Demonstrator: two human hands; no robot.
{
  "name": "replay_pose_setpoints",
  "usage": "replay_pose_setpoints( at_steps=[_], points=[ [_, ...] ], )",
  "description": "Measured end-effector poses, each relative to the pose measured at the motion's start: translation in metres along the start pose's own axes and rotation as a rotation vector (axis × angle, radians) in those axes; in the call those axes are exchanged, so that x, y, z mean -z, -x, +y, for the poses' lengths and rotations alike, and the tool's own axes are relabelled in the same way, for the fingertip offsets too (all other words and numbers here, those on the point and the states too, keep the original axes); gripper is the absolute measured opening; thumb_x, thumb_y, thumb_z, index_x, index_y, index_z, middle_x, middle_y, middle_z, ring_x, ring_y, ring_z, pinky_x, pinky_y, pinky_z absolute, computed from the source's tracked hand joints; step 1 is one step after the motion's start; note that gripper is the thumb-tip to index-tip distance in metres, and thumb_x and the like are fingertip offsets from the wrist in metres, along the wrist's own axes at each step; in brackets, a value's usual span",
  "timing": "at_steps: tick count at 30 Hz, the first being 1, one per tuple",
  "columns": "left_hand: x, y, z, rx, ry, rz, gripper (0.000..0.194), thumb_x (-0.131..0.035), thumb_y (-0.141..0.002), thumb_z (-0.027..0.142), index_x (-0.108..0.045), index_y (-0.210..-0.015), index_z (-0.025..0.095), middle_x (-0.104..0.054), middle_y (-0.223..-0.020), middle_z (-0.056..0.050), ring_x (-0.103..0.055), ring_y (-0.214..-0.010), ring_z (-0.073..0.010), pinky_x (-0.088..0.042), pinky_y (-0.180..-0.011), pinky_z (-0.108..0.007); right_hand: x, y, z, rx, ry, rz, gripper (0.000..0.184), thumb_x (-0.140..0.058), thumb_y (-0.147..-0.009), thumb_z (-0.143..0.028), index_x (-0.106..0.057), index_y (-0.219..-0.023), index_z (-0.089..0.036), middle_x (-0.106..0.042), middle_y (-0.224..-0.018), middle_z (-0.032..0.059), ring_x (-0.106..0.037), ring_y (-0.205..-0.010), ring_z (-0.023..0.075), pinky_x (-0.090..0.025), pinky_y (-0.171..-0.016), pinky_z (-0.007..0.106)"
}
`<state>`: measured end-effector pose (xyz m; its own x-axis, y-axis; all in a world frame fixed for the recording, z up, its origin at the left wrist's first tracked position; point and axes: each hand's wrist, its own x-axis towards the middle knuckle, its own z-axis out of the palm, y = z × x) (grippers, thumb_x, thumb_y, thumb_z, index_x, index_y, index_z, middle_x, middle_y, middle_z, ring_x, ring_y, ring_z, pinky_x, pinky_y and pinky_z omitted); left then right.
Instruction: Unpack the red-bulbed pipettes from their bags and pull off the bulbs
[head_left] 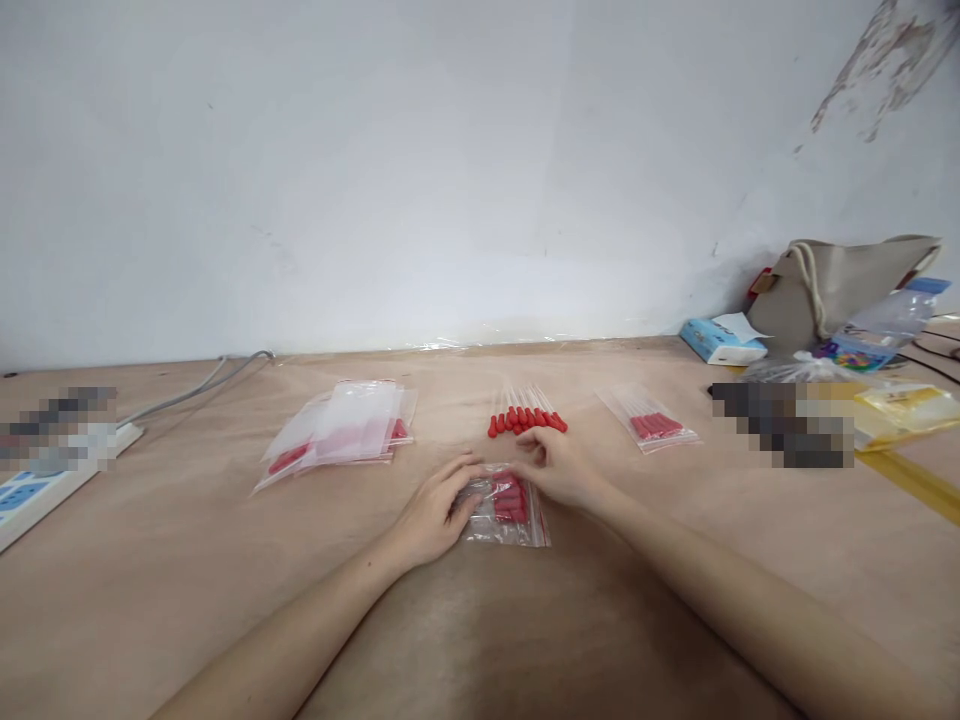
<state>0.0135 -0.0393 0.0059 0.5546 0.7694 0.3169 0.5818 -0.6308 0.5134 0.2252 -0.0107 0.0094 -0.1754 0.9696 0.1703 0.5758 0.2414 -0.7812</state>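
Observation:
A clear plastic zip bag (481, 522) lies flat before me, with several red-ended pieces (510, 497) inside it. My left hand (441, 505) holds its left end, thumb on the front side and fingers on the far side. At the bag's upper right edge is my right hand (559, 468), fingers curved and apart from the thumb. The thumb seems to touch the bag, but I see nothing gripped. Just beyond that hand, a row of thin pale sticks with red bulb ends (527, 418) lies on the table.
To the left is a pile of zip bags (349, 425), some with red pieces. Another filled bag (656, 425) lies at the right. A power strip (67, 480) sits far left; a tissue pack (721, 340) and a beige bag (862, 285) stand back right against the wall.

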Motion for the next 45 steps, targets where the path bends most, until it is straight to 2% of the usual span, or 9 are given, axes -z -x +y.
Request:
replay_pose_setpoints(
  at_steps=[2,5,8,12,21,29,35,39,45],
  points=[
    [-0.004,0.001,0.0,0.005,-0.057,-0.014,0.032,-0.037,-0.087,0.021,-0.051,-0.116,0.024,-0.049,-0.125,-0.006,-0.043,-0.118,-0.019,-0.037,-0.099,-0.038,0.008,0.008,0.004,-0.204,-0.1,-0.095,0.029,-0.065,-0.067,-0.038,-0.057,-0.082,-0.015,-0.063,-0.075,0.0043,-0.057,-0.059,0.012,-0.045,-0.052,0.024],
    [-0.01,0.003,0.001,0.007,-0.142,0.018,0.034,-0.035,-0.088,0.022,-0.051,-0.118,0.026,-0.052,-0.123,-0.005,-0.044,-0.117,-0.0196,-0.037,-0.099,-0.041,0.016,0.016,0.006,-0.446,-0.31,-0.387,0.03,-0.06,-0.071,-0.044,-0.055,-0.069,-0.015,-0.062,-0.062,0.0021,-0.049,-0.038,0.0069,-0.035,-0.032,0.018],
    [-0.016,0.008,0.001,0.035,-0.213,0.061,0.034,-0.035,-0.087,0.022,-0.052,-0.117,0.024,-0.053,-0.121,-0.006,-0.043,-0.118,-0.0217,-0.035,-0.1,-0.045,0.02,0.021,0.004,-0.554,-0.438,-0.554,0.033,-0.061,-0.07,-0.045,-0.056,-0.063,-0.014,-0.062,-0.053,0.0016,-0.045,-0.031,0.0042,-0.029,-0.026,0.013],
    [-0.023,0.015,0.0,0.083,-0.295,0.111,0.035,-0.035,-0.087,0.02,-0.051,-0.117,0.022,-0.054,-0.12,-0.008,-0.043,-0.118,-0.0256,-0.035,-0.098,-0.05,0.021,0.025,0.002,-0.614,-0.487,-0.64,0.031,-0.064,-0.068,-0.043,-0.06,-0.066,-0.013,-0.063,-0.054,0.0018,-0.05,-0.034,0.0051,-0.037,-0.029,0.012],
    [-0.024,0.015,0.001,0.126,-0.342,0.095,0.037,-0.035,-0.085,0.015,-0.05,-0.118,0.023,-0.054,-0.12,-0.007,-0.043,-0.116,-0.026,-0.032,-0.098,-0.051,0.015,0.023,0.0,-0.608,-0.772,-0.505,0.023,-0.068,-0.065,-0.031,-0.056,-0.075,-0.015,-0.064,-0.063,0.0008,-0.06,-0.051,0.0085,-0.047,-0.039,0.014],
    [-0.012,0.001,0.002,0.134,-0.296,0.09,0.039,-0.035,-0.085,0.014,-0.048,-0.12,0.023,-0.05,-0.123,-0.009,-0.049,-0.11,-0.0227,-0.037,-0.094,-0.046,0.001,0.014,-0.005,-0.559,-0.593,-0.262,0.043,-0.075,-0.051,-0.016,-0.044,-0.081,-0.018,-0.056,-0.052,-0.0063,-0.054,-0.045,0.0099,-0.045,-0.034,0.018],
    [-0.003,-0.021,0.003,-0.074,-0.133,0.058,0.033,-0.036,-0.088,0.02,-0.051,-0.117,0.023,-0.051,-0.12,-0.007,-0.049,-0.109,-0.018,-0.042,-0.093,-0.035,-0.006,0.004,-0.002,-0.516,-0.696,-0.262,0.055,-0.081,-0.04,-0.021,-0.038,-0.074,-0.02,-0.055,-0.051,-0.0081,-0.054,-0.045,0.0102,-0.044,-0.037,0.02],
    [-0.005,-0.036,0.0,-0.221,-0.2,0.013,0.033,-0.036,-0.086,0.015,-0.057,-0.11,0.025,-0.051,-0.12,-0.006,-0.045,-0.111,-0.0186,-0.04,-0.094,-0.038,-0.011,0.003,0.001,-0.423,-0.729,-0.284,0.064,-0.084,-0.033,-0.03,-0.032,-0.071,-0.021,-0.053,-0.047,-0.0105,-0.053,-0.042,0.01,-0.04,-0.039,0.02],
    [-0.003,-0.045,-0.005,-0.363,-0.258,-0.014,0.026,-0.04,-0.086,0.018,-0.066,-0.09,0.024,-0.058,-0.11,-0.003,-0.049,-0.106,-0.0173,-0.041,-0.09,-0.034,-0.015,0.004,0.002,-0.342,-0.734,-0.311,0.064,-0.083,-0.035,-0.034,-0.029,-0.067,-0.021,-0.052,-0.043,-0.0102,-0.052,-0.041,0.0105,-0.037,-0.039,0.02]
  ],
)
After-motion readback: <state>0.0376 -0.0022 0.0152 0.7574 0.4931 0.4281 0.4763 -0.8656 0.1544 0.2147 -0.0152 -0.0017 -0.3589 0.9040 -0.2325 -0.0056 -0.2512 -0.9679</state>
